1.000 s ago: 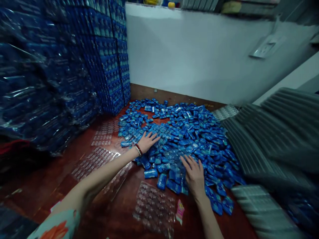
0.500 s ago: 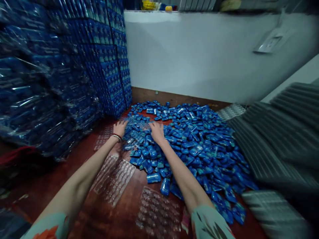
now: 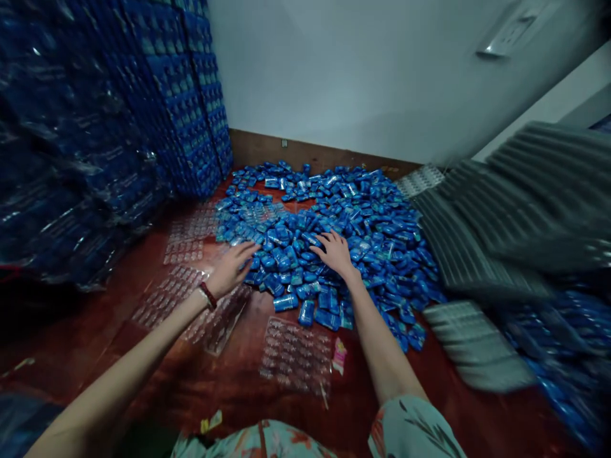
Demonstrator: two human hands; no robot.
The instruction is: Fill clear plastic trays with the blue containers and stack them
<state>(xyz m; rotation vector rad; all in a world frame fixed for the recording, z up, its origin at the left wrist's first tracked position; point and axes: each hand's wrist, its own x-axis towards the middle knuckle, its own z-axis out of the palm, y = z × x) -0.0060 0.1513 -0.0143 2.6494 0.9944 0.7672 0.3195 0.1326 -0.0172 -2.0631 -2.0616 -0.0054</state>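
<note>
Right of the left hand [image 3: 232, 268], whose fingers are extended with nothing visibly held, lie the packets [image 3: 282, 259], seemingly light, slippery and best pinched by their sides, reaching below the right hand [image 3: 337, 254], its fingers spread.

Glossy plastic packets [image 3: 286, 257] by the fingers [image 3: 328, 239]
Left of them, clear, bumpy plastic trays [image 3: 167, 296]; beyond, smooth matt wall [image 3: 334, 83].
</note>
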